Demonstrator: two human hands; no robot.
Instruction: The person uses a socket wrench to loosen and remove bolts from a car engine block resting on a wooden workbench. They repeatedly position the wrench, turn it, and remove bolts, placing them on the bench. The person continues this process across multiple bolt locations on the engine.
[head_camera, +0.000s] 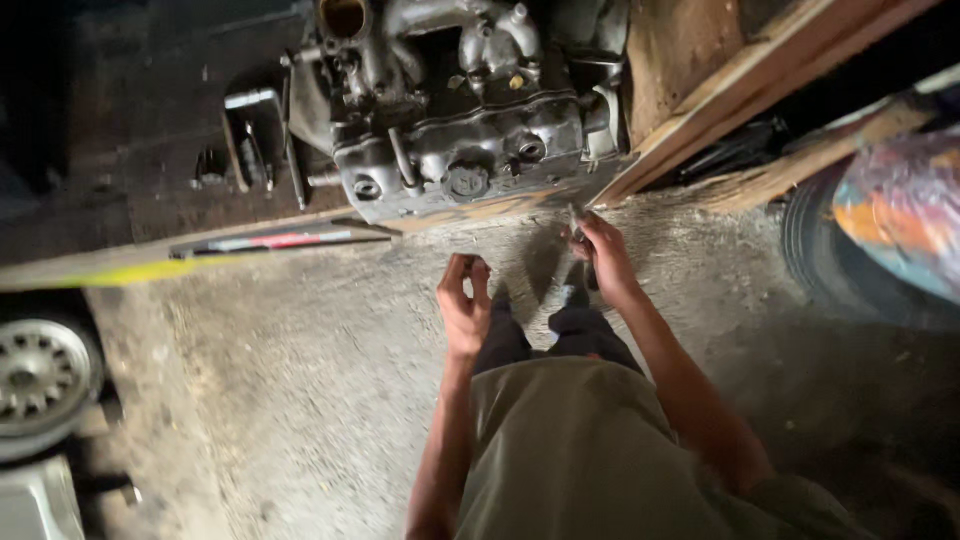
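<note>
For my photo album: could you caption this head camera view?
Standing over an engine block, left hand pinches something small, right hand holds a thin metal piece.

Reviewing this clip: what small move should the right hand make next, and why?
Probably bring the right hand forward to the engine block: it pinches a small metal piece just short of the block's near edge, while the left hand waits curled, apart.

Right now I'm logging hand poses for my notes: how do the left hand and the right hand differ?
The left hand is curled, fingertips pinched together over something too small to make out; the right hand reaches further forward, up to the engine, gripping a small metal piece. The left hand hangs over the concrete floor, apart from the engine; the right hand is at its lower edge. Both are bare, on bare forearms.
</note>
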